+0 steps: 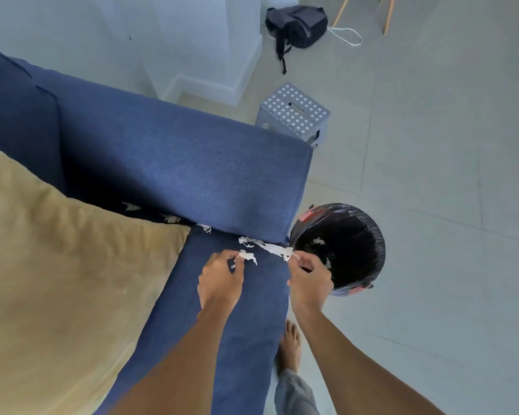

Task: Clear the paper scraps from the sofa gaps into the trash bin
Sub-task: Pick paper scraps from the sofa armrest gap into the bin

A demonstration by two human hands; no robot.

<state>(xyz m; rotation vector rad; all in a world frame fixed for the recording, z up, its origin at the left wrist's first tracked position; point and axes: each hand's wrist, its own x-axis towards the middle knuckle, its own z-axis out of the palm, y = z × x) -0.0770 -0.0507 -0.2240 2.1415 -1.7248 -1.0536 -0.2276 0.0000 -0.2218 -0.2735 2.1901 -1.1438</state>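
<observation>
White paper scraps lie along the gap between the blue sofa's armrest [192, 163] and its seat cushion [228, 319]. My left hand [221, 280] pinches a small crumpled scrap [247, 256] just above the seat. My right hand [309, 280] grips the end of a long torn paper strip [270, 247] that runs out of the gap at the seat's front corner. More scraps [171, 218] sit further back in the gap. The trash bin [369, 235], lined with a black bag, stands on the floor beside the armrest, right of my right hand, with a few scraps inside.
A tan cushion [57, 280] covers the sofa seat on the left. A grey dotted step stool [294, 115] stands beyond the armrest, a dark backpack [297, 26] lies further off. My bare foot [289, 345] rests on the pale tiled floor by the sofa's front.
</observation>
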